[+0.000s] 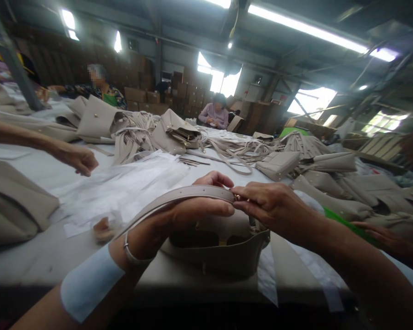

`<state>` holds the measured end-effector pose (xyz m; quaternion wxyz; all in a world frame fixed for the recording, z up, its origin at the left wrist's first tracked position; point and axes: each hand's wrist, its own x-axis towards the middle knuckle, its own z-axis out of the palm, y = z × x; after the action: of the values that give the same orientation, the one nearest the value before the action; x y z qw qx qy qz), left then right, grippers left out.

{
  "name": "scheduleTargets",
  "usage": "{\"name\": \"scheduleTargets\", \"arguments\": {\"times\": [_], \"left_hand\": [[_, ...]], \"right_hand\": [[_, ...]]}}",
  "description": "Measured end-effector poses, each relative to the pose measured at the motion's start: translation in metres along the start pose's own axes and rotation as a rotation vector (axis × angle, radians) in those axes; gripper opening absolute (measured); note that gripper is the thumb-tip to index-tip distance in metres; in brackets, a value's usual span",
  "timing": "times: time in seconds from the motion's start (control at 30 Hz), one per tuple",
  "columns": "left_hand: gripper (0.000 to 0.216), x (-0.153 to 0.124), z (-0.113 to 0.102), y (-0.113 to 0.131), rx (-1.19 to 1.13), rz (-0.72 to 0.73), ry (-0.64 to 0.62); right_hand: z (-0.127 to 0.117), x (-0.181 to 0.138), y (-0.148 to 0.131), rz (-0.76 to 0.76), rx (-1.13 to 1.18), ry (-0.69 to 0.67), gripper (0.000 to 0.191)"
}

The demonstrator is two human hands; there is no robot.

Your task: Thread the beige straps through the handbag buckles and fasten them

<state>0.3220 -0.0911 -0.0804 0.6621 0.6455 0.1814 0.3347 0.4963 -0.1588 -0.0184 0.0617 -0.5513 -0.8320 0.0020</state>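
Observation:
My left hand [189,213] grips a beige leather strap [179,195] that arcs over its fingers. My right hand [268,204] pinches the strap's end at a small metal buckle [237,197], fingertips touching those of the left hand. Just below both hands an open beige handbag [227,252] stands on the white table [37,256]. A thin bracelet and a pale blue band sit on my left wrist.
Another person's hand [77,158] reaches in from the left over white wrapping paper [124,188]. Heaps of beige bags [174,133] and loose straps [234,151] cover the table's far side and right. A further hand [378,236] lies at right. Two people sit at the back.

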Motion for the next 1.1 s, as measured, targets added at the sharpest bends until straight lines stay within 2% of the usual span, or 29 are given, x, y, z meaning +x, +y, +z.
{"name": "scheduleTargets", "arguments": {"times": [0.07,0.13,0.2,0.3,0.33,0.4,0.5,0.57,0.73,0.83,0.97,1.1], "left_hand": [[0.031,0.000,-0.001,0.001,-0.011,0.022,0.020],[0.022,0.001,-0.001,0.000,-0.053,0.078,0.082],[0.019,0.003,-0.002,-0.001,-0.094,0.116,0.109],[0.022,0.005,-0.004,-0.004,-0.087,0.110,0.070],[0.024,0.005,-0.005,-0.006,-0.077,0.098,0.066],[0.029,0.005,-0.006,-0.007,-0.074,0.074,0.076],[0.030,0.005,-0.004,-0.010,-0.127,0.080,0.099],[0.026,0.005,-0.001,-0.012,-0.182,0.097,0.116],[0.019,0.001,0.007,-0.017,-0.282,0.077,0.221],[0.019,0.001,0.005,-0.020,-0.168,0.056,0.189],[0.027,0.004,0.001,-0.018,0.038,0.049,0.090],[0.031,0.007,0.001,-0.015,0.067,0.069,0.104]], "right_hand": [[-0.005,-0.001,0.004,-0.029,-0.001,0.003,0.028],[-0.012,-0.002,0.012,-0.044,0.007,0.007,0.038],[-0.020,-0.003,0.020,-0.010,0.057,-0.089,0.044],[-0.030,-0.005,0.029,0.097,0.286,-0.280,0.040],[-0.032,-0.006,0.030,0.128,0.390,-0.280,0.038],[-0.033,-0.010,0.031,0.172,0.553,-0.165,0.035],[-0.031,-0.016,0.030,0.178,0.660,0.006,0.028],[-0.027,-0.021,0.030,0.192,0.721,0.060,0.026],[-0.018,-0.030,0.037,0.235,0.942,0.017,0.032],[-0.019,-0.032,0.043,0.265,0.998,-0.037,0.038],[-0.028,-0.029,0.049,0.306,0.937,-0.047,0.051],[-0.036,-0.026,0.052,0.320,0.847,-0.083,0.052]]}}
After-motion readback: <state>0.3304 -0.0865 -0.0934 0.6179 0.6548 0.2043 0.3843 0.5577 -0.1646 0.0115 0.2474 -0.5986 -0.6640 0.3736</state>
